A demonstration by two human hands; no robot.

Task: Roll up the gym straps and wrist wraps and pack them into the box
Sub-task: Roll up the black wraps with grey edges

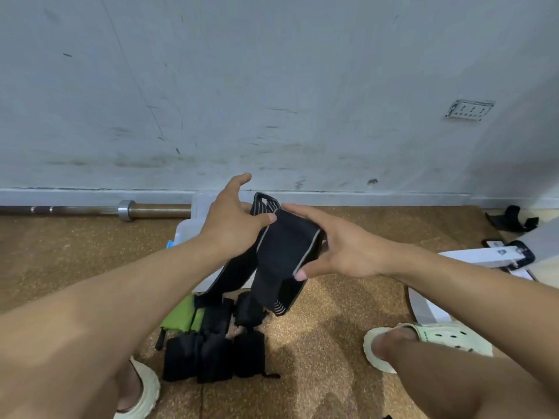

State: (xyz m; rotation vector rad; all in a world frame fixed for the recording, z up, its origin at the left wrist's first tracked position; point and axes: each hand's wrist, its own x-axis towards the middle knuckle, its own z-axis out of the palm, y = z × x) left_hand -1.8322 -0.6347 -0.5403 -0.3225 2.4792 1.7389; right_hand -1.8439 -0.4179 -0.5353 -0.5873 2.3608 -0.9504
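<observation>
A wide black wrap with grey edging is held up in front of me, folded over itself, its loose end hanging toward the floor. My right hand grips its folded part, thumb underneath and fingers over the top. My left hand pinches the wrap's left edge with its thumb, the index finger raised. Behind the hands, a clear plastic box sits on the floor, mostly hidden. Several black rolled wraps lie in a cluster below, beside a green strap.
A barbell lies along the wall at the left. On the right are another black strap, a phone and white sheets. My feet in pale sandals stand on the cork-coloured floor.
</observation>
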